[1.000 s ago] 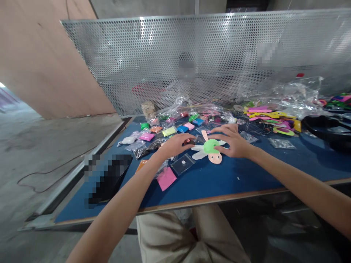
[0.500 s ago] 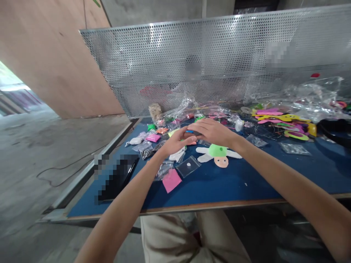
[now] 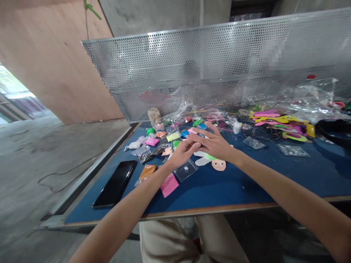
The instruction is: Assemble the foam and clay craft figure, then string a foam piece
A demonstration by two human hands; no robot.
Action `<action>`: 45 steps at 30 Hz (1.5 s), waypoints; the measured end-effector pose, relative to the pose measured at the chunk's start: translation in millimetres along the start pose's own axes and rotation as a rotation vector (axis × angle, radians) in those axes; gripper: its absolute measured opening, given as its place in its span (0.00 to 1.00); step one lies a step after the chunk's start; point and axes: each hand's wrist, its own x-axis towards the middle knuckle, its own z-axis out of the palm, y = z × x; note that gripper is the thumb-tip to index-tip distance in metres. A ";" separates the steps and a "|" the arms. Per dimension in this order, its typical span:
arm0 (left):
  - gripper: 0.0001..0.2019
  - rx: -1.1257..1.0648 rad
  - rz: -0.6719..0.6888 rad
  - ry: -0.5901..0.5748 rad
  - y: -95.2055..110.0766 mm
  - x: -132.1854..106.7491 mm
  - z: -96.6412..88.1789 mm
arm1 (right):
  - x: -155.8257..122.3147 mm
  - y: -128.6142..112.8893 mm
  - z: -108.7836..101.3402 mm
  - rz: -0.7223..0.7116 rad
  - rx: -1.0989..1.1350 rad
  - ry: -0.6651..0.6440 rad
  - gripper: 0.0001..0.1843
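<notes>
My left hand [image 3: 181, 154] and my right hand [image 3: 215, 143] meet above the blue tabletop, the right one lying across the left. The right fingers are stretched and spread. My left thumb points along under the right palm, and the other left fingers are partly covered. Anything between the palms is hidden. Below my right hand lies a flat figure [image 3: 218, 165] with a peach head, two eyes, white limbs and a green body, partly covered. Near my left wrist are a clear zip bag [image 3: 186, 168] with a small white disc on it and a pink square piece [image 3: 169, 185].
A black phone [image 3: 115, 184] and an orange packet [image 3: 148, 171] lie at left. Several coloured packets, including a yellow one [image 3: 173, 137], lie behind my hands. Colourful cutouts [image 3: 282, 118] and clear bags are piled at right. A perforated metal panel [image 3: 164, 65] stands along the back.
My hands have shifted slightly down, and the right hand's fingers have slid leftward and spread over the left hand. The orange packet and yellow packet now show more fully. The view has shifted a little.
</notes>
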 end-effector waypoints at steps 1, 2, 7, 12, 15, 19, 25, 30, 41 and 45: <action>0.20 -0.040 -0.016 -0.005 1.8 -0.4 1.7 | 0.3 1.7 -3.5 -0.024 -0.004 -0.017 0.32; 0.20 -0.082 -0.026 -0.008 3.7 -0.7 2.2 | -0.4 4.7 -7.7 -0.047 -0.006 -0.032 0.31; 0.18 -0.255 -0.054 -0.037 7.3 -0.2 0.8 | -12.3 20.2 -25.9 -0.090 -0.005 -0.019 0.22; 0.18 -0.261 -0.095 -0.117 3.2 0.1 -0.1 | -17.2 17.0 -25.6 -0.136 0.010 0.023 0.18; 0.15 -0.209 -0.072 -0.134 3.6 0.7 -3.5 | -15.1 13.1 -22.1 -0.174 0.047 0.062 0.14; 0.13 -0.162 -0.055 -0.118 6.2 1.6 -6.8 | -13.4 10.7 -19.3 -0.171 0.103 0.114 0.11; 0.13 -0.177 -0.046 -0.088 9.3 1.9 -10.1 | -14.8 10.3 -13.1 -0.078 0.127 0.133 0.12; 0.14 -0.102 -0.014 -0.086 6.5 2.7 -15.1 | -16.0 11.9 -7.9 -0.036 0.090 0.107 0.20; 0.16 0.013 -0.073 -0.202 9.0 0.8 -20.8 | -16.5 4.0 0.4 -0.109 0.137 0.152 0.12; 0.14 -0.037 -0.073 -0.212 7.7 1.6 -23.2 | -15.4 2.0 0.9 -0.090 0.142 0.154 0.12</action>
